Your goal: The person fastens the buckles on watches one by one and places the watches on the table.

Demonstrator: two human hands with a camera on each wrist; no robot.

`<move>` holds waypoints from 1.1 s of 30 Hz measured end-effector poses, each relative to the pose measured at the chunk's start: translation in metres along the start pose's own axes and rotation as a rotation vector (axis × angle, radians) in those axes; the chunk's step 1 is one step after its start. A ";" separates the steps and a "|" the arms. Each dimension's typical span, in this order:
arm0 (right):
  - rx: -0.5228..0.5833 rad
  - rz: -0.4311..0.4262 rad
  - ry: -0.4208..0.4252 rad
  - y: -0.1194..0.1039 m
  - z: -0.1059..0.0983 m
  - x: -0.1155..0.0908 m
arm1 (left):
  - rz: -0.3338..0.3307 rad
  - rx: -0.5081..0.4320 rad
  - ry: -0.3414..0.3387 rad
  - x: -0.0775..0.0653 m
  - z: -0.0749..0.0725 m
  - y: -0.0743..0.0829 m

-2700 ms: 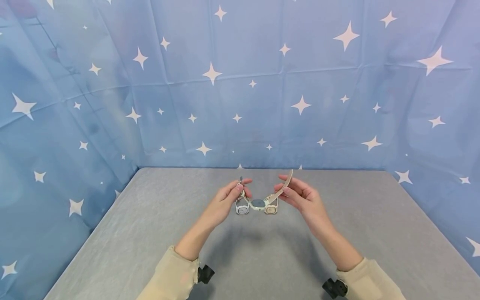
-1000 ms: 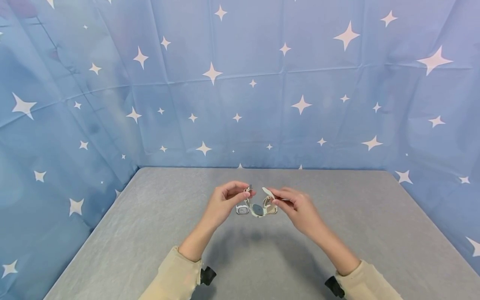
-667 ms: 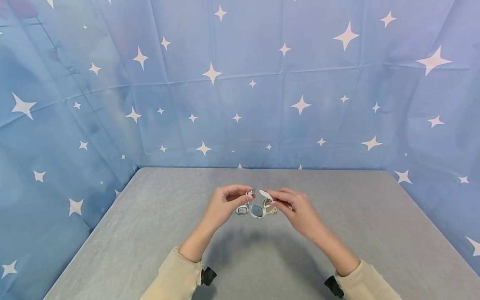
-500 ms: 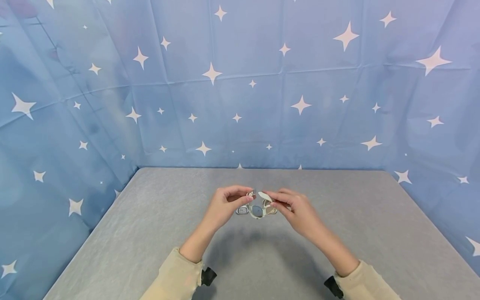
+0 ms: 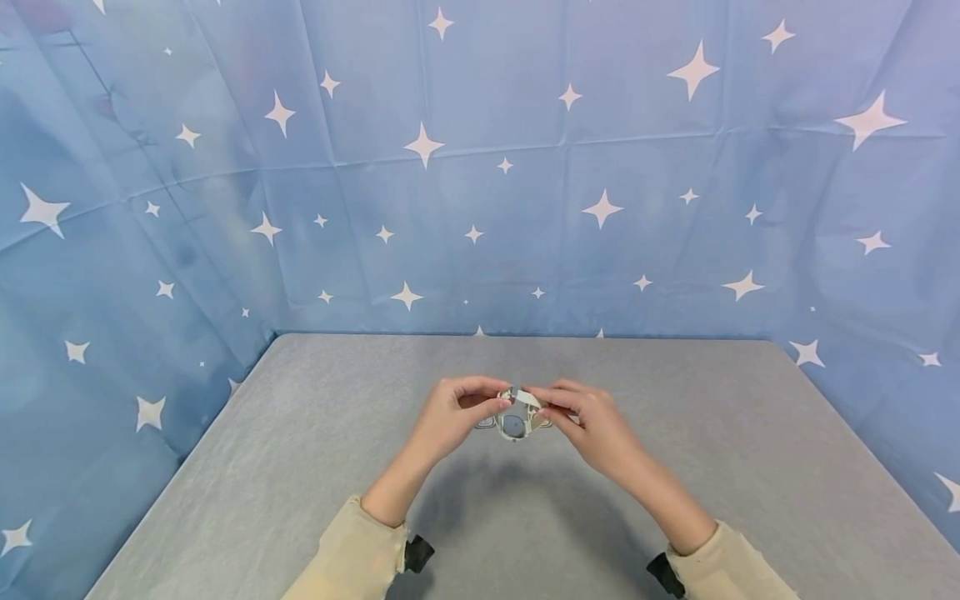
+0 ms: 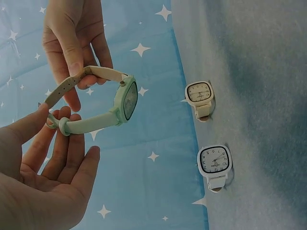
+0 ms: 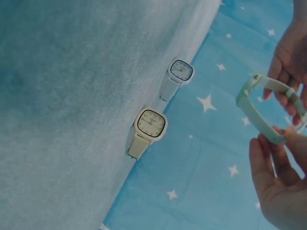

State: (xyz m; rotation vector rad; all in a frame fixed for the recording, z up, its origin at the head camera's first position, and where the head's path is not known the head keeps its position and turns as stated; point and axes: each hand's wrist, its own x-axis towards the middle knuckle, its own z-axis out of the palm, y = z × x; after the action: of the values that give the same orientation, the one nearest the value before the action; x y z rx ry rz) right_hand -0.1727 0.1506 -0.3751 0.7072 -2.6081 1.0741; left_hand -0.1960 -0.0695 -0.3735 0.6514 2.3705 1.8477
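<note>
A mint green wristwatch (image 6: 91, 125) is held up between both hands, its band bent into a loop with the dial at the far side from the fingertips. My left hand (image 5: 442, 421) pinches the buckle end of the band, close to the strap keeper (image 6: 64, 126). The holed strap (image 6: 64, 91) is pinched between thumb and fingers of my right hand (image 5: 596, 425). In the left wrist view the two strap ends meet or nearly meet at the left fingertips; whether the tip passes through the buckle cannot be seen.
Behind the held watch, a white watch (image 6: 214, 159) and a cream watch (image 6: 199, 92) stand side by side on the grey table (image 5: 315, 450). A blue curtain (image 5: 510, 208) with white stars hangs along the table's back and sides.
Both hands have drawn together, curling the green watch's band from a wide curve into a loop. Over the last half second the holed strap has moved left to the buckle end.
</note>
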 end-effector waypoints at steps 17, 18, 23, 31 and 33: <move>0.051 -0.003 0.008 0.000 0.005 -0.002 | 0.021 0.059 -0.020 -0.003 0.004 0.000; 0.059 -0.001 0.009 0.000 0.005 -0.002 | 0.021 0.062 -0.019 -0.003 0.004 0.000; 0.086 0.005 -0.005 -0.002 0.006 -0.001 | 0.040 0.082 -0.032 -0.002 0.006 0.000; 0.102 0.011 -0.010 -0.003 0.005 -0.001 | 0.041 0.071 -0.041 -0.002 0.007 -0.002; 0.103 0.010 -0.009 -0.003 0.005 -0.001 | 0.040 0.069 -0.046 -0.002 0.007 -0.002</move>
State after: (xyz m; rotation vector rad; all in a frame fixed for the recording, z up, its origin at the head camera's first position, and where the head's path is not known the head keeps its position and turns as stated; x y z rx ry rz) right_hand -0.1704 0.1451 -0.3773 0.7225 -2.5816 1.2179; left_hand -0.1928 -0.0646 -0.3780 0.7451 2.4192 1.7523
